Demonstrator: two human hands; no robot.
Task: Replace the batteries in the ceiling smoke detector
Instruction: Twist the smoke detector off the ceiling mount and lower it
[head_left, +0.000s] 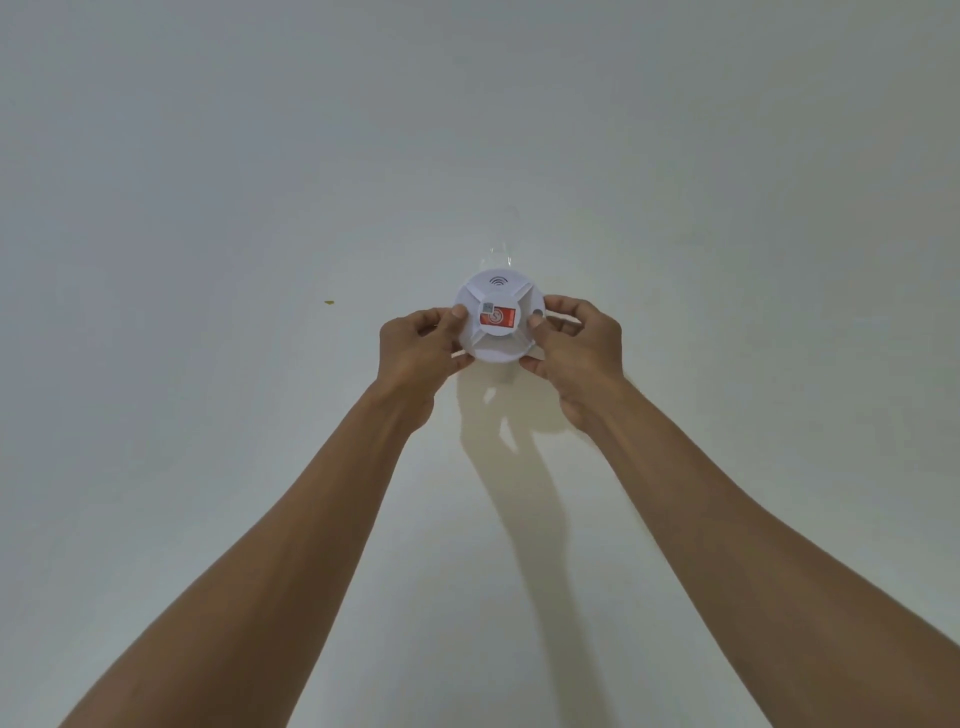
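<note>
Nearest us, both forearms reach straight up, wrists bent inward: our left hand (415, 345) curls fingers and thumb round the left rim of the smoke detector (497, 317), and our right hand (576, 345) pinches the right rim, a two-sided hold that, we judge, suits twisting the unit on its mount. Beyond the hands, the white round detector with its red label sits against the ceiling (208, 156); whether it is locked on we cannot tell.

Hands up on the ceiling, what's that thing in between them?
The head view shows the round white smoke detector between the left hand and the right hand, both gripping its rim.
</note>
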